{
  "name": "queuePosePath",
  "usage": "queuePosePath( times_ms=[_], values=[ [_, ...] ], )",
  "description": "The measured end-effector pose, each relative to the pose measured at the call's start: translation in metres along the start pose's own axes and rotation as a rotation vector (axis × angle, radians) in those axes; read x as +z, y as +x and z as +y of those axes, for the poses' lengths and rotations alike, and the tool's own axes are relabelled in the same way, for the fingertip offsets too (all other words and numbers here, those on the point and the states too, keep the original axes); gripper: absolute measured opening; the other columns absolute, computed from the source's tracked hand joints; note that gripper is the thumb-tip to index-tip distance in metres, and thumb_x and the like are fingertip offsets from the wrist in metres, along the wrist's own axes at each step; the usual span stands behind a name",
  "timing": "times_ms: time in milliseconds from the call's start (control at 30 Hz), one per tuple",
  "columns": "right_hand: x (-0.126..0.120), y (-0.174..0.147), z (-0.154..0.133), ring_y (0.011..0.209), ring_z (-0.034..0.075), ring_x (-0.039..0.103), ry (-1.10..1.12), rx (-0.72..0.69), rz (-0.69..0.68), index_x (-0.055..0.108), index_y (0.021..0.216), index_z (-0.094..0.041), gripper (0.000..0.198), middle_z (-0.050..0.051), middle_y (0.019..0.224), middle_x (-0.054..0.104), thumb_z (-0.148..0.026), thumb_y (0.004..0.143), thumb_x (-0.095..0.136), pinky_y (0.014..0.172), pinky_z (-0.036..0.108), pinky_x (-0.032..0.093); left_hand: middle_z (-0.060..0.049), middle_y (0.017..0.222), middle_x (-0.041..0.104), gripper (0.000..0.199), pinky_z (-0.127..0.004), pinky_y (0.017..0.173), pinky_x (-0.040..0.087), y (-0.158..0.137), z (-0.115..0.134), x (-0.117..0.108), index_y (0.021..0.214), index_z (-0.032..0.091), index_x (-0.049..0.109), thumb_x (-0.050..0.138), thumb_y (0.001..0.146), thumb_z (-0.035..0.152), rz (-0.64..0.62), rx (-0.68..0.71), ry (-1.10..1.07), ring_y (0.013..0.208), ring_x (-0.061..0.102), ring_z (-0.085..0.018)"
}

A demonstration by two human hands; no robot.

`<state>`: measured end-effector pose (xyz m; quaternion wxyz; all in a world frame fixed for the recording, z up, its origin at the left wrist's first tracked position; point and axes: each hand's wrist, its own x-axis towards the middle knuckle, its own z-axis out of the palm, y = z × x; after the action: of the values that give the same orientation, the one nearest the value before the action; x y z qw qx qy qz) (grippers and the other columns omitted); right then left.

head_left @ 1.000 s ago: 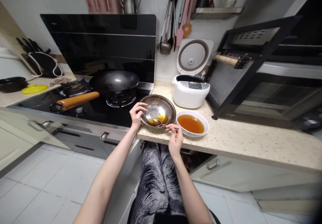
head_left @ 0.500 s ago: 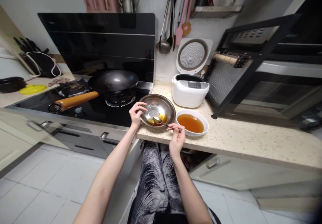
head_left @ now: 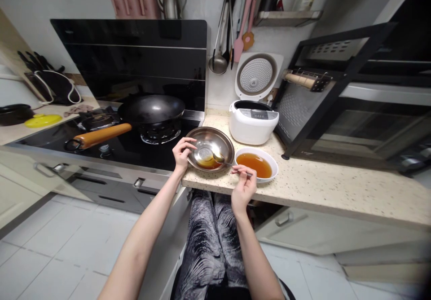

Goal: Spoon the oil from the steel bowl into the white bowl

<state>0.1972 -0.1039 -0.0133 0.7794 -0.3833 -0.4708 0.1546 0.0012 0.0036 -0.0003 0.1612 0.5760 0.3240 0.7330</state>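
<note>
My left hand point(head_left: 183, 151) grips the left rim of a steel bowl point(head_left: 207, 138) at the counter's front edge, fingers over the rim. A little amber liquid point(head_left: 209, 162) lies in the bottom of this bowl. Between the fingers of my right hand point(head_left: 244, 187) is the handle of a metal spoon point(head_left: 218, 158), its head over the right side of the steel bowl. A white bowl point(head_left: 274, 172) holding more amber-brown liquid point(head_left: 254, 165) stands just right of the steel one, partly behind my right fingers.
A black wok point(head_left: 151, 109) with a wooden handle point(head_left: 103, 136) sits on the stove, left of the bowls. Behind them stands a white rice cooker point(head_left: 252, 127) with its lid up. A black rack point(head_left: 292, 145) rises on the right. Utensils point(head_left: 218, 64) hang on the wall.
My right hand and the spoon have moved to the right, bringing the spoon's head from the middle of the steel bowl toward its right side. My left hand stays on the rim.
</note>
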Motion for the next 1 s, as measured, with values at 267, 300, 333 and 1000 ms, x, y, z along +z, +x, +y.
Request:
queuePosePath(
  times_ms=[267,300,333,1000],
  values=[
    [-0.012,0.010,-0.012,0.079,0.014,0.066,0.010,-0.039,0.075,0.055,0.092,-0.022,0.019,0.003,0.091,0.067,-0.034,0.105,0.050,0.077,0.032,0.056,-0.006,0.090,0.077,0.027,-0.037,0.077,0.048,-0.001,0.001,0.000,0.060,0.021,0.074,0.050,0.062,0.011,-0.004,0.008,-0.013,0.087,0.065,-0.024],
    [-0.014,0.012,-0.014,0.079,0.014,0.066,0.002,-0.046,0.087,0.055,0.091,-0.022,0.019,0.003,0.091,0.067,-0.034,0.105,0.050,0.077,0.032,0.056,-0.006,0.090,0.077,0.026,-0.037,0.077,0.048,-0.001,0.001,0.000,0.060,0.021,0.074,0.050,0.063,0.011,-0.005,0.003,-0.007,0.088,0.065,-0.025],
    [-0.017,0.013,-0.015,0.078,0.014,0.066,-0.005,-0.055,0.099,0.055,0.091,-0.022,0.018,0.003,0.091,0.068,-0.034,0.105,0.050,0.077,0.033,0.057,-0.006,0.090,0.077,0.026,-0.037,0.078,0.048,-0.001,0.000,0.000,0.061,0.021,0.074,0.050,0.063,0.011,-0.006,-0.002,0.000,0.089,0.066,-0.025],
    [-0.050,0.022,0.007,0.092,0.020,0.070,-0.251,-0.327,0.079,0.059,0.098,-0.023,0.015,0.006,0.094,0.070,-0.028,0.105,0.047,0.082,0.039,0.057,-0.005,0.092,0.077,0.029,-0.036,0.078,0.048,-0.001,-0.004,-0.002,0.062,0.022,0.075,0.050,0.063,0.009,-0.011,0.010,-0.008,0.089,0.065,-0.024]
  ],
)
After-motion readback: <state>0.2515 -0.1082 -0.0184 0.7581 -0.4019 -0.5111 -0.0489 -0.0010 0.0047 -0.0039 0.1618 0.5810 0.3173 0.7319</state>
